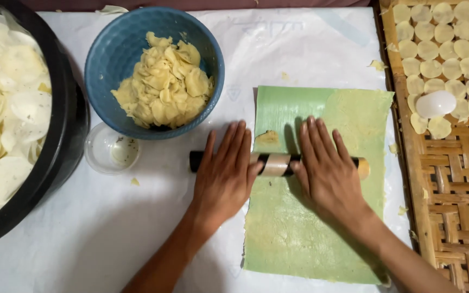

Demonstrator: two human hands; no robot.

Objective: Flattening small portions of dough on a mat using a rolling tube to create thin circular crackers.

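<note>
Green mat point(321, 217) on the white-covered table, a thin yellowish dough sheet point(354, 114) spread over its far right part. Both palms flat and open on the dark rolling pin point(276, 164), left hand point(225, 173) off the mat's edge, right hand point(327, 171) over it; mid-rolling, judged. Next stroke likely wants even pressure, pin kept square to the mat.

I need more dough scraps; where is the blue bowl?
The round blue bowl sits upper left in the head view, between the big black basin and the green sheet.

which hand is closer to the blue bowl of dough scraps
Left. The left hand lies on the roller just below the blue bowl; the right hand is farther right, over the green sheet.
</note>
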